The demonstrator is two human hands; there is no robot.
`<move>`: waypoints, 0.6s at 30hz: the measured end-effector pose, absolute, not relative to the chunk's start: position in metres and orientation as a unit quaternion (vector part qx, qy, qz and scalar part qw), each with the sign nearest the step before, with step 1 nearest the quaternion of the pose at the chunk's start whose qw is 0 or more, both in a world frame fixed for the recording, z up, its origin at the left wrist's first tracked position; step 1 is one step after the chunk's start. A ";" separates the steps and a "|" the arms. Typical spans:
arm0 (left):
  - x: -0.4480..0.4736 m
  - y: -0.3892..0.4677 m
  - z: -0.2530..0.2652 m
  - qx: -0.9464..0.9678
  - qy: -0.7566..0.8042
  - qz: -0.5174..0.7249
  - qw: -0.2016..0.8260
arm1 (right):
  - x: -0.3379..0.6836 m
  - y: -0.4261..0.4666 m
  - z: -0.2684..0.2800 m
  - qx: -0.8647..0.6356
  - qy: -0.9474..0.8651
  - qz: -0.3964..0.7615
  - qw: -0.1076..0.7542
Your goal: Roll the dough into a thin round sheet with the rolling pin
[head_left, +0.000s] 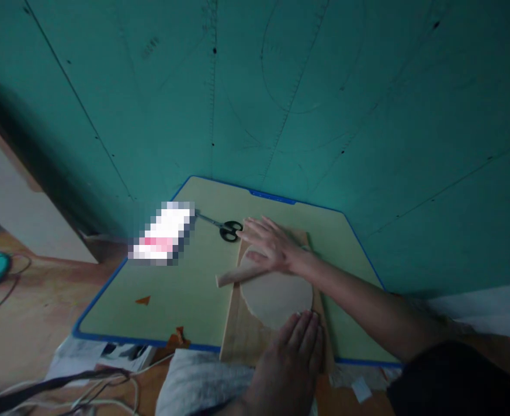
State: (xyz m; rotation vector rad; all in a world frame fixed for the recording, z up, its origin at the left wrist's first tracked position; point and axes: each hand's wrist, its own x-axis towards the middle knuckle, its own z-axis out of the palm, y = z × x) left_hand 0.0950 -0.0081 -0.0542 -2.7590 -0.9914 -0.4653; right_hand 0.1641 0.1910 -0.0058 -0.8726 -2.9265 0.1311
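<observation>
A flat, pale round of dough point(276, 297) lies on a wooden board point(240, 344), its lower left edge ragged. Across its upper part runs a plain wooden rolling pin point(233, 276), slanted, with its left end sticking out past the board. My right hand point(272, 248) lies over the pin, palm down, fingers stretched out; its palm hides part of the pin. At the dough's lower right edge, my left hand point(294, 349) rests flat with fingers extended, the tips touching there. Black-handled scissors point(230, 231) lie just left of my right fingertips.
The board sits on a pale table point(185, 294) with a blue rim, against a green wall point(255, 115). A blurred-out bright object point(163, 234) stands at its left. Orange scraps point(143, 300) lie near the front. Cables point(107, 390) and grey cloth point(203, 378) are below.
</observation>
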 end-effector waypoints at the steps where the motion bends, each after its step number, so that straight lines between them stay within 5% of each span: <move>1: 0.095 -0.008 -0.054 -0.926 -0.334 -0.155 0.087 | 0.160 0.199 -0.006 -0.301 -0.951 0.043 0.048; 13: 0.097 -0.004 -0.055 -0.913 -0.364 -0.176 0.055 | 0.214 0.104 -0.009 -0.331 -0.941 0.050 0.056; 18: 0.097 -0.008 -0.056 -0.901 -0.368 -0.207 0.096 | 0.200 0.128 -0.009 -0.338 -0.939 0.033 0.053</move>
